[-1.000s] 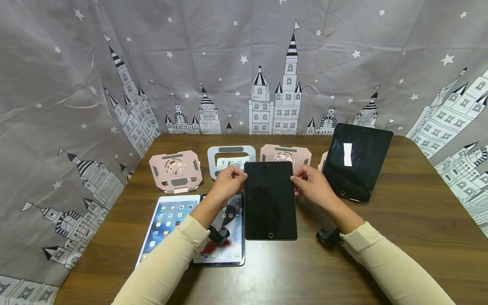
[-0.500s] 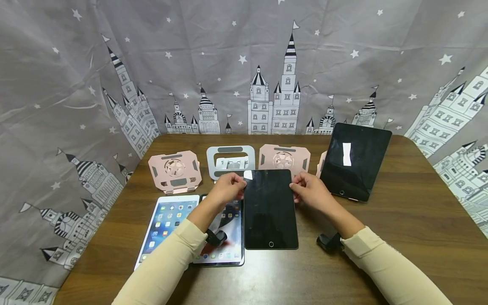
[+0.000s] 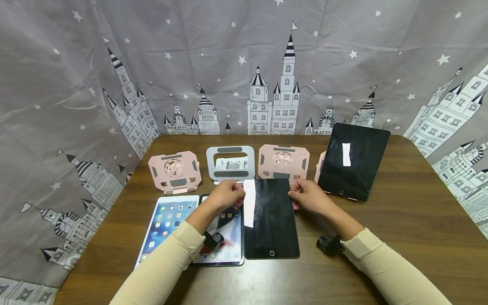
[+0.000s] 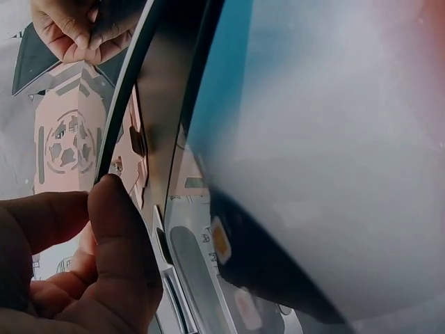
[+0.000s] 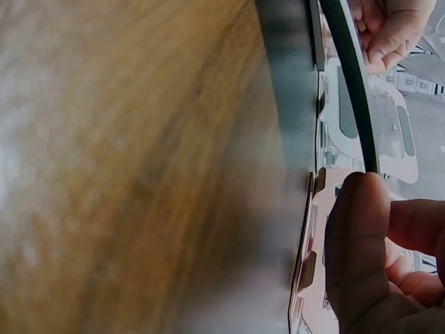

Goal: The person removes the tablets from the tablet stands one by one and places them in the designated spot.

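- A pink stand [image 3: 174,171] sits at the far left of the back row, near the table's [image 3: 419,220] left edge.
- A white tablet [image 3: 167,224] with a lit screen lies flat in front of it, close to the left edge.
- A second lit tablet [image 3: 225,241] lies just beside it, partly under the left forearm.
- The left hand [image 3: 227,195] pinches the left edge of the black tablet [image 3: 272,224] near its far corner; the left wrist view shows the thumb on that edge.
- The black tablet lies mid-table, its near edge on the wood and its far end held up slightly between the hands, touching the second lit tablet's side.
- A silver stand [image 3: 230,163] and another pink stand [image 3: 283,163] stand just behind it.
- The right hand [image 3: 309,197] pinches the opposite edge, thumb on the rim in the right wrist view.
- A large black tablet [image 3: 354,161] leans upright at the right rear.
- Bare wood spreads right of the right arm and along the near edge.
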The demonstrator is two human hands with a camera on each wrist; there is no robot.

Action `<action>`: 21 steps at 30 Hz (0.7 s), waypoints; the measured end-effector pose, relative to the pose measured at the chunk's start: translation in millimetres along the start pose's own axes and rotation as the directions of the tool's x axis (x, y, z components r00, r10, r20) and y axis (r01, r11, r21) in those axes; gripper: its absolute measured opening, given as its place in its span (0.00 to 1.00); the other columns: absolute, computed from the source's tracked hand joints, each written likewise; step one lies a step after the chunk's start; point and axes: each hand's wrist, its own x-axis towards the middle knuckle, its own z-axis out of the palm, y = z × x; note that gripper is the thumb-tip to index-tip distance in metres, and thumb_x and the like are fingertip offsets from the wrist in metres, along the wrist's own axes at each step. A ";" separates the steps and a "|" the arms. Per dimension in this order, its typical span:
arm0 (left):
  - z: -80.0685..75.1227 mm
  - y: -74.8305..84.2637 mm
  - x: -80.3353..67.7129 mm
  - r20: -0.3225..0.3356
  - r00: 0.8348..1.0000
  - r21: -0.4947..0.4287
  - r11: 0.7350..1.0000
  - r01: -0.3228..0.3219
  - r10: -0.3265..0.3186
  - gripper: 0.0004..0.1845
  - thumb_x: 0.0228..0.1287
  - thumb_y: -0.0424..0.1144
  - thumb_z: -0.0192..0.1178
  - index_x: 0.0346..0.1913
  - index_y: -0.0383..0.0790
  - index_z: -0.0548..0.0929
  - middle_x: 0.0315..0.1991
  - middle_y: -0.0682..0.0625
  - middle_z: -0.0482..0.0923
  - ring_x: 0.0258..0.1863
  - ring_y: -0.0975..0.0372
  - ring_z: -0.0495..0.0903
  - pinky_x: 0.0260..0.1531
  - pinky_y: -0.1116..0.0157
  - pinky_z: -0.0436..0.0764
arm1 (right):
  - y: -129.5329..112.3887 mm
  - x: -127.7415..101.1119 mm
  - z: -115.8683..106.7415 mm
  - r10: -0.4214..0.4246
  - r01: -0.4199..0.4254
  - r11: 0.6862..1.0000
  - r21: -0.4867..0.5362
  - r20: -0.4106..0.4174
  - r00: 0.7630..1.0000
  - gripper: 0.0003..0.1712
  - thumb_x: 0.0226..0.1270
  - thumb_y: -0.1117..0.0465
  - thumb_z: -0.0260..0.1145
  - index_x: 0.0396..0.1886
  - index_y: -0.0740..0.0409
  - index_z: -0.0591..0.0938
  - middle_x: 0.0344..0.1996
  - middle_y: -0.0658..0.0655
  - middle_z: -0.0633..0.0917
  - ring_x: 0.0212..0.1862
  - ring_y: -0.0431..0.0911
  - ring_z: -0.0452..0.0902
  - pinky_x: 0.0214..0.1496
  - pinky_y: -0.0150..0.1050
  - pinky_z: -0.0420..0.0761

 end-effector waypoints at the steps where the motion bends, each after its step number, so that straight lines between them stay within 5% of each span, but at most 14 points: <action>1: -0.3 -0.2 -0.4 0.006 1.000 0.011 1.000 -0.001 0.001 0.03 0.69 0.28 0.56 0.36 0.30 0.77 0.28 0.44 0.76 0.24 0.60 0.78 0.28 0.65 0.84 | 0.5 0.0 0.4 -0.002 0.002 1.000 0.003 0.007 1.000 0.06 0.72 0.70 0.59 0.33 0.67 0.74 0.20 0.57 0.79 0.21 0.43 0.79 0.25 0.34 0.82; 13: 3.0 -6.4 -0.7 0.018 0.999 0.112 0.993 0.027 -0.029 0.09 0.67 0.26 0.58 0.28 0.34 0.74 0.26 0.46 0.74 0.20 0.62 0.77 0.24 0.68 0.81 | 6.7 3.8 3.7 0.011 -0.013 1.000 0.014 0.136 0.991 0.05 0.70 0.75 0.57 0.32 0.69 0.73 0.19 0.56 0.78 0.20 0.41 0.77 0.24 0.32 0.81; 21: 2.3 -2.8 1.1 0.035 0.998 0.164 0.985 0.044 -0.050 0.09 0.66 0.25 0.58 0.27 0.34 0.74 0.30 0.45 0.77 0.20 0.62 0.77 0.24 0.68 0.82 | 7.7 8.3 4.7 0.036 -0.030 0.999 -0.039 0.140 0.989 0.06 0.69 0.74 0.58 0.30 0.67 0.73 0.19 0.56 0.79 0.20 0.41 0.78 0.24 0.35 0.81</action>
